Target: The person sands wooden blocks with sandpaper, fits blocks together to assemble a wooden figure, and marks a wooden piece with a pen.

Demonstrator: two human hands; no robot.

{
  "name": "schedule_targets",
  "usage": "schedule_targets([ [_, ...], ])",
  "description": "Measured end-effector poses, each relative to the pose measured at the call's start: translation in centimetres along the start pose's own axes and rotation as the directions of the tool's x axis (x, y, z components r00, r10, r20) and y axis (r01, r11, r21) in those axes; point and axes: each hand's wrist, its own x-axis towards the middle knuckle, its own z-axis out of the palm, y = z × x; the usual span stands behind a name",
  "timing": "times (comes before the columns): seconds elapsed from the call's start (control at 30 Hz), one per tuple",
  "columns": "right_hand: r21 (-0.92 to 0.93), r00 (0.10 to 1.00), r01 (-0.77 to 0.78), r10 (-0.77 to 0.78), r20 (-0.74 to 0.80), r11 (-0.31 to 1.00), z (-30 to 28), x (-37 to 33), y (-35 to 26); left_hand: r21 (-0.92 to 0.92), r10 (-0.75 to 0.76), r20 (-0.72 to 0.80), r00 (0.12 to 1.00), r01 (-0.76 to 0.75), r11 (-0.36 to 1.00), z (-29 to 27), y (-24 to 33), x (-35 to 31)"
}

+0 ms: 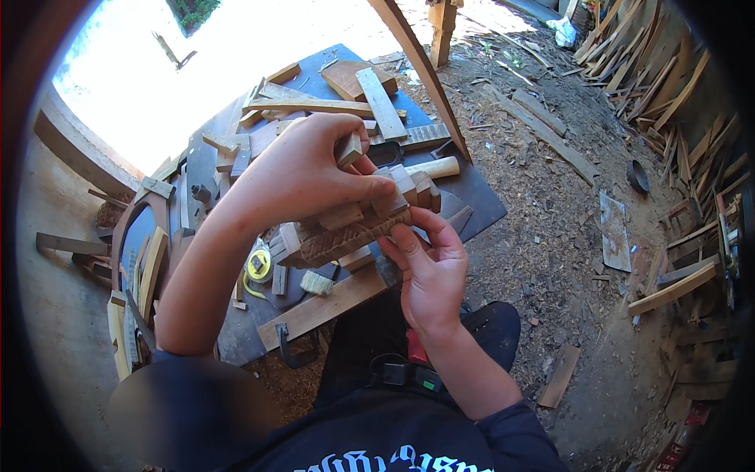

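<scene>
left hand curled about a small block, thumb on the wood stack. right hand pinching the stack's right end, thumb against fingers. stack above the table, toward its near edge; brush and tape measure near that edge.

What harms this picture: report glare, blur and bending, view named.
Head view: glare washes out the outdoor area at upper left; head view: a blurred patch covers part of the left sleeve; head view: the wooden beam looks bowed; head view: the left hand and right hand look fairly sharp.
</scene>
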Motion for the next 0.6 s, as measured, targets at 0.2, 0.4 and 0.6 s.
schedule_targets([
  [0.2, -0.061, 0.996, 0.085, -0.083, 0.034, 0.995, 0.49, -0.19, 0.03, -0.076, -0.036, 0.048, 0.998, 0.040, 0.996, -0.01, 0.18, -0.06],
  [0.4, -0.148, 0.995, 0.096, -0.095, 0.014, 0.984, 0.61, -0.13, -0.07, -0.070, -0.028, 0.034, 0.999, 0.031, 0.997, 0.06, 0.14, -0.14],
  [0.6, -0.156, 0.995, 0.096, -0.094, 0.022, 0.983, 0.54, -0.06, -0.17, -0.016, -0.008, 0.036, 0.999, 0.009, 1.000, -0.26, 0.49, -0.15],
])
